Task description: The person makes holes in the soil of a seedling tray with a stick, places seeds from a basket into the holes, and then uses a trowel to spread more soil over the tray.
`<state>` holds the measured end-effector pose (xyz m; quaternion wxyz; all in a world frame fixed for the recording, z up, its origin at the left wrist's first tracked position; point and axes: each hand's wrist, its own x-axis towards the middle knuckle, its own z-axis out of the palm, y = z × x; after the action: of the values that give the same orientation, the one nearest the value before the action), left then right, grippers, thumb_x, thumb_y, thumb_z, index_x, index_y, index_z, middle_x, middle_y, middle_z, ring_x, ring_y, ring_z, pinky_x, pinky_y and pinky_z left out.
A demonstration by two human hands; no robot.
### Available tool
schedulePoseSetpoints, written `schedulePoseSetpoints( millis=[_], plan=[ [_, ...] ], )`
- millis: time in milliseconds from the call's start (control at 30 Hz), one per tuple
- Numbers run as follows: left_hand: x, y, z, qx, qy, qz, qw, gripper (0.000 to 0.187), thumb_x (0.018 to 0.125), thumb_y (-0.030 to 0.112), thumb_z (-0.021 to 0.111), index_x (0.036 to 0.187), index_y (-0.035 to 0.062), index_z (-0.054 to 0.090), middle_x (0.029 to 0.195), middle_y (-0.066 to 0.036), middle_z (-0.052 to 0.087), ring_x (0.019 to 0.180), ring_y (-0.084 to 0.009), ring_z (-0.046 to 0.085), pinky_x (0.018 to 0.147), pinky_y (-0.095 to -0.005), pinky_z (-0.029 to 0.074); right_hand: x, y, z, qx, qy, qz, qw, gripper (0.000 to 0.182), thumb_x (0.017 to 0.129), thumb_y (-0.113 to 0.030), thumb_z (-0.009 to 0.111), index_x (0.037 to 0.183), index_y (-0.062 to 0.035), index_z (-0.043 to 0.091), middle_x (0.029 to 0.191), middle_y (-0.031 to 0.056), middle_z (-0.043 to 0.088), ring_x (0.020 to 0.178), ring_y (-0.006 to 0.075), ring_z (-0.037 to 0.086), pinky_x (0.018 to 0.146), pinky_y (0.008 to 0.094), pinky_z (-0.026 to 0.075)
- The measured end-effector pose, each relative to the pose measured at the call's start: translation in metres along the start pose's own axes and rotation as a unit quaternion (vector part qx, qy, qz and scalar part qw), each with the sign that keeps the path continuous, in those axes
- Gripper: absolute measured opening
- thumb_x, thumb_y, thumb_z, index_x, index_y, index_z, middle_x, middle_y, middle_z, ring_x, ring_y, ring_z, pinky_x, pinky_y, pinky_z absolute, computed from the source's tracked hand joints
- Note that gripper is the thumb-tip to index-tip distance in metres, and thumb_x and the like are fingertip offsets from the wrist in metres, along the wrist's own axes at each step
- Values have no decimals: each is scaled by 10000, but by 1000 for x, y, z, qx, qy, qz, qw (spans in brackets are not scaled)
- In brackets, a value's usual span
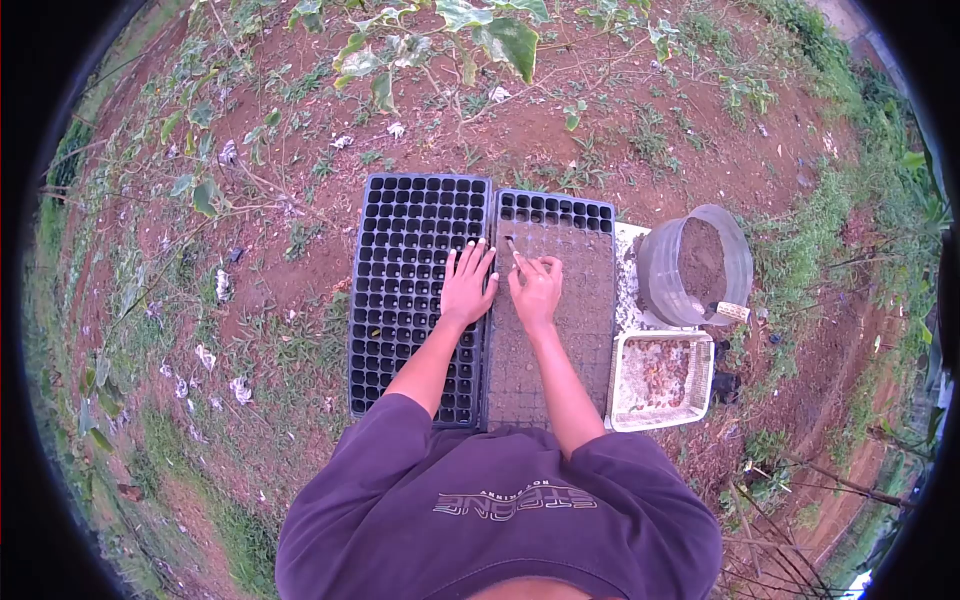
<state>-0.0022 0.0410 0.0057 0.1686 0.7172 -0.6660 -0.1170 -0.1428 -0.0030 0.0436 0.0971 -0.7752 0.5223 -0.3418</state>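
Observation:
My left hand (467, 288) lies flat with its fingers spread on the right side of a black seedling tray (395, 300), whose cells show no soil. Beside it stands a second seedling tray (555, 330), filled with brown soil except for the dark cells along its far edge. My right hand (538, 290) is over the soil near that tray's far left part, its fingers drawn together. A small, thin dark thing (510, 242) shows at the fingertips; whether it is a stick or a hole in the soil is too small to tell.
Right of the trays stands a clear plastic tub (655, 275) with soil inside and a pale label at its rim. Nearer me is a cream plastic basket (618, 385) with small brown bits in it. Leafy plants (505, 45) overhang the far side; weeds and litter dot the ground.

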Motion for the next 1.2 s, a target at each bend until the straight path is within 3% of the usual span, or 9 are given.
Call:
schedulePoseSetpoints(
  millis=[1200],
  plan=[
    [0,0,0,5,-1,0,1000,531,974,370,433,1454,145,400,1561,-59,301,1463,-215,222,1206,-467,115,7,2,4,-9,2,1,1000,251,787,-158,678,1013,-75,749,914,34,712,965,259,548,857,392,441]
  ],
)
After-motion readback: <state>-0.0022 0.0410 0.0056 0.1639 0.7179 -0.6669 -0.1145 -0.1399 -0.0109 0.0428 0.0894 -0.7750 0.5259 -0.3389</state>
